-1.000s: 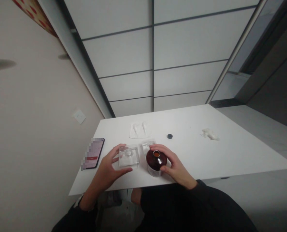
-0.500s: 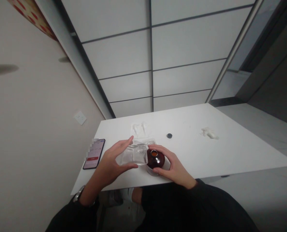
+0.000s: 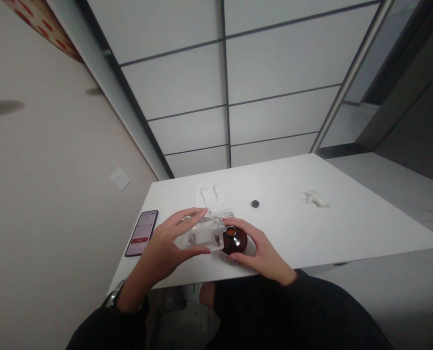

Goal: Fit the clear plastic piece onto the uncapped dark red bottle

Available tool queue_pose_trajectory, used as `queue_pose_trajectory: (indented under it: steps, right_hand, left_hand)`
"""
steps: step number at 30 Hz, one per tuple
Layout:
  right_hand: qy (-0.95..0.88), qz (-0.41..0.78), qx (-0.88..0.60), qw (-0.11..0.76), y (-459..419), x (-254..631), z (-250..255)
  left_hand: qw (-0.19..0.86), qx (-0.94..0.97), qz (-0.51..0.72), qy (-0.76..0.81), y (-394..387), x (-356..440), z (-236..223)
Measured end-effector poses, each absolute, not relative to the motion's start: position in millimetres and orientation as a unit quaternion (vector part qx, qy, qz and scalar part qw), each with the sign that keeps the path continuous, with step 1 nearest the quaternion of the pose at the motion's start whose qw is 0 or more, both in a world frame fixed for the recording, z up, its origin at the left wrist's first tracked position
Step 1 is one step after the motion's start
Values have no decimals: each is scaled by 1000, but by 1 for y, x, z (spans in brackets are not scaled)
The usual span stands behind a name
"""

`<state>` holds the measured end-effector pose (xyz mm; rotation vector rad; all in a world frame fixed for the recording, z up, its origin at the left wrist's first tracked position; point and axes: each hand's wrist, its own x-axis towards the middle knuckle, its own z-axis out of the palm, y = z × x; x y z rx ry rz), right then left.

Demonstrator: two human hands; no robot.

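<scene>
My left hand (image 3: 174, 240) is closed around a clear bottle (image 3: 201, 233), thumb at its near side and fingers at its far side. The bottle lies tipped sideways, its threaded neck pointing right, close to the open mouth of a round dark red-brown bottle (image 3: 237, 243). Whether the two touch I cannot tell. My right hand (image 3: 262, 248) grips the round bottle, with the thumb in front and the fingers behind. Beneath it shows part of a pale, see-through base (image 3: 230, 261). A small dark cap (image 3: 255, 204) lies beyond my right hand.
Two white nozzle-like pieces (image 3: 216, 193) lie on a thin white sheet toward the back of the white table (image 3: 282, 223). To the right is a crumpled tissue (image 3: 316, 199). A phone (image 3: 142, 233) lies at the left edge, near my left forearm.
The clear bottle has turned in my left hand, so its threaded neck now shows beside the round bottle's mouth. My right hand keeps its hold.
</scene>
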<state>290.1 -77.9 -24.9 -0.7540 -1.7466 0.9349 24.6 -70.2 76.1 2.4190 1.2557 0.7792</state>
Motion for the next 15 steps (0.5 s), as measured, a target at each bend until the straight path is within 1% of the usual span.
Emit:
queue_pose_trajectory:
  steps: [8,15]
  right_hand:
    - [-720,384,-311,487,-78,290,-23]
    - [-721,387,-309,485,-78,290,-23]
  left_hand:
    - [146,856,248,429,-67,27,86]
    - [81,887,239,386,-65,28,92]
